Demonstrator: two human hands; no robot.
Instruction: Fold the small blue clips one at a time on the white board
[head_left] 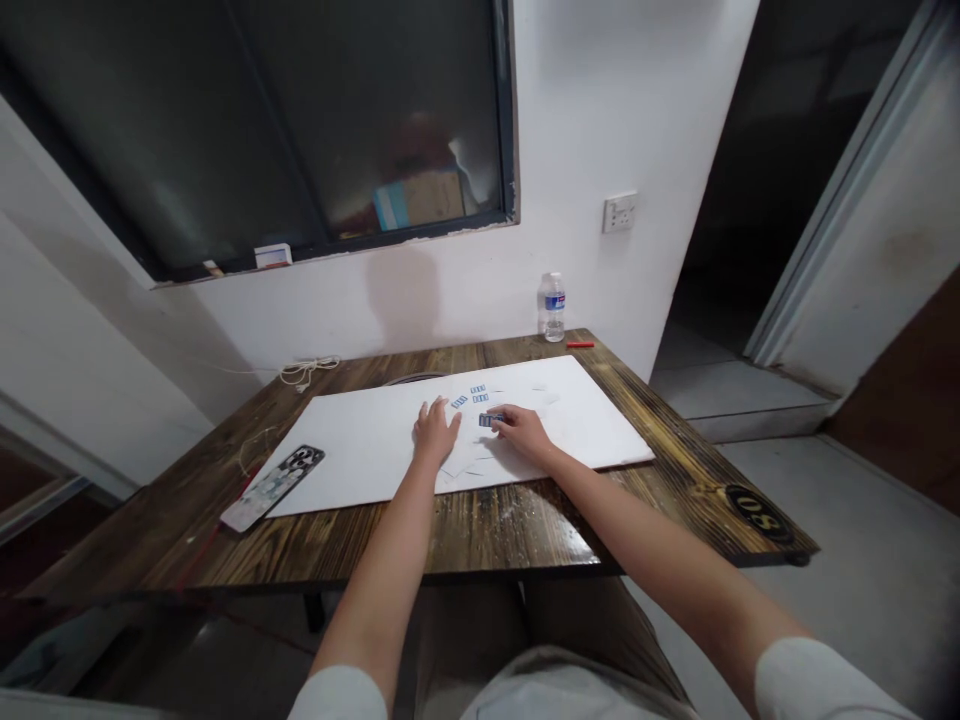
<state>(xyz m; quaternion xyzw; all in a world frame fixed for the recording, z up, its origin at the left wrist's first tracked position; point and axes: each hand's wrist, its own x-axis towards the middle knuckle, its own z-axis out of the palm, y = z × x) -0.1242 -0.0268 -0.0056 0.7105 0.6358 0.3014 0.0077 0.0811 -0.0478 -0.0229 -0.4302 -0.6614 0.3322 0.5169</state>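
Observation:
On a white board (360,440), my left hand (435,432) lies with its fingers spread, just below a small blue-and-white printed piece (459,402). Two similar pieces sit close together near the middle, one (478,389) behind the other (481,398). My right hand (521,432) pinches a dark blue strip (489,420) between thumb and fingers, over the board to the right of my left hand. Thin dark marks and faint pale sheets show around the hands, too small to make out.
A patterned phone (274,488) rests across the board's left edge on the wooden table (480,530). Behind the board are a coiled white cable (309,370), a water bottle (554,308) and a red pen-like object (580,345). A wall stands behind.

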